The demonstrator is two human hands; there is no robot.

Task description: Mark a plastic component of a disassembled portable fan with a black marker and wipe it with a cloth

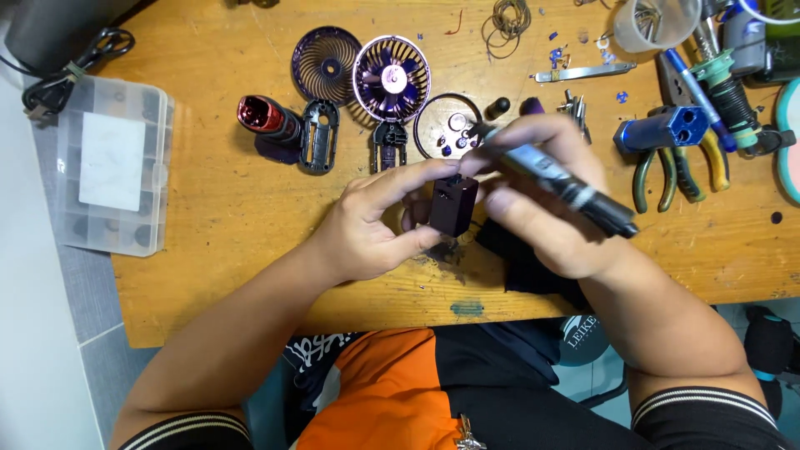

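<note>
My left hand [371, 225] pinches a small dark purple box-shaped housing [452, 204] just above the wooden table [225, 208]. My right hand [546, 196] grips a black and silver screwdriver [567, 179], its tip angled down onto the top of the housing. Behind the hands lie parts of a taken-apart purple handheld fan: a round grille cover [326, 64], the fan head with blades [391, 80], a black ring [447, 125], a black handle shell [320, 135] and a red-and-purple cylinder part [268, 121].
A clear plastic compartment box [112, 162] sits at the left edge. Pliers with green and yellow handles [679, 167], a blue block [664, 129], pens, a metal strip [583, 73], wire coils [508, 21] and a plastic cup [654, 21] crowd the right rear.
</note>
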